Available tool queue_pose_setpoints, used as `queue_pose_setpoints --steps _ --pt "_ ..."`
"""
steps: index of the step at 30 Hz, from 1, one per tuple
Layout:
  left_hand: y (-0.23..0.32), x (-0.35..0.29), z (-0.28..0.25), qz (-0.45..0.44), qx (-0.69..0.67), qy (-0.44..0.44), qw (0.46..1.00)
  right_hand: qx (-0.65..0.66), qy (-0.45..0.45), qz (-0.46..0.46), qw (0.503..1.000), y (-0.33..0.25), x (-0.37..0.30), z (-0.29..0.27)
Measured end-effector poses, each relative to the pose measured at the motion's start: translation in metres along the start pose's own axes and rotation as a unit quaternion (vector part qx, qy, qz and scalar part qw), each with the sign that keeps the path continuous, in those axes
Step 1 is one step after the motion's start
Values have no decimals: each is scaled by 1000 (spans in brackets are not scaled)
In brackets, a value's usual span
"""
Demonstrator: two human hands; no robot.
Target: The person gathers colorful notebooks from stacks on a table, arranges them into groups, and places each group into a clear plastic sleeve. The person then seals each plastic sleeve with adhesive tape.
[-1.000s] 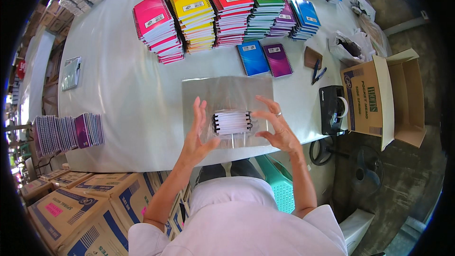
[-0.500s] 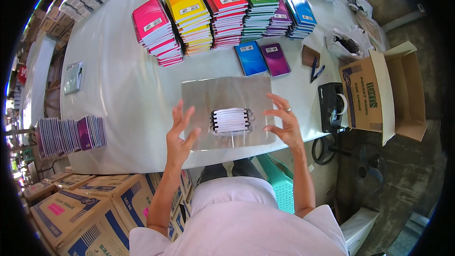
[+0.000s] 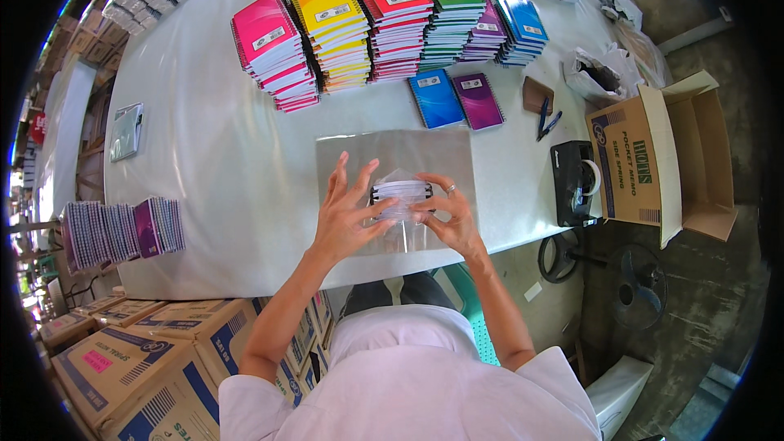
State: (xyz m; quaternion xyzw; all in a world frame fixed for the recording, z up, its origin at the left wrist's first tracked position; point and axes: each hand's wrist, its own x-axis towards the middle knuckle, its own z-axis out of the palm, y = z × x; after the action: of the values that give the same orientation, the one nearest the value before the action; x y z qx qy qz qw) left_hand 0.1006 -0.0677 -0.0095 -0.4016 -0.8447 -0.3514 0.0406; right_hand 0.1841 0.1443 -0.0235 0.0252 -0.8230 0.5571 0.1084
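Observation:
A bundle of small spiral notebooks [image 3: 400, 190], page edges up and black coils at both ends, stands on a pile of clear plastic sheets [image 3: 336, 155]. A film of clear plastic is raised into a peak over the bundle. My right hand [image 3: 451, 219] grips this film along the bundle's near right side, thumb and fingers bent inward. My left hand [image 3: 341, 216] lies against the left and near side, its upper fingers spread and its thumb reaching toward the front. The fingers partly hide the bundle's lower edge.
Tall stacks of coloured notebooks [image 3: 343, 28] stand at the back. Nearer lie a blue notebook [image 3: 439, 100] and a purple notebook [image 3: 478, 101]. Rightward are cutting pliers [image 3: 547, 125], a black tape dispenser [image 3: 572, 188] and an open carton [image 3: 633, 163]. More notebooks [image 3: 122, 233] sit left.
Both hands have moved inward from the sheet's sides onto the bundle. The plastic film, flat before, is now drawn up around the notebooks.

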Motion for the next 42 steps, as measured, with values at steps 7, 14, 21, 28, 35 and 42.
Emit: queue_pose_setpoints --steps 7,14,21,28,35,42 --pt "-4 17 -4 18 12 -31 999 -119 -25 -23 992 -4 18 -6" --pt "-12 30 11 -159 -265 -29 950 87 -73 192 975 -3 38 -13" --pt "-51 45 13 -185 -456 -317 811 209 -83 215 950 3 34 -5" --pt "-1 34 -24 68 48 -257 963 61 -101 119 986 -4 27 -3" --pt "6 11 -22 114 197 -203 952 -124 158 121 972 14 -37 -172" --pt "19 20 -18 106 200 -209 952 -37 242 521 818 96 -140 -328"
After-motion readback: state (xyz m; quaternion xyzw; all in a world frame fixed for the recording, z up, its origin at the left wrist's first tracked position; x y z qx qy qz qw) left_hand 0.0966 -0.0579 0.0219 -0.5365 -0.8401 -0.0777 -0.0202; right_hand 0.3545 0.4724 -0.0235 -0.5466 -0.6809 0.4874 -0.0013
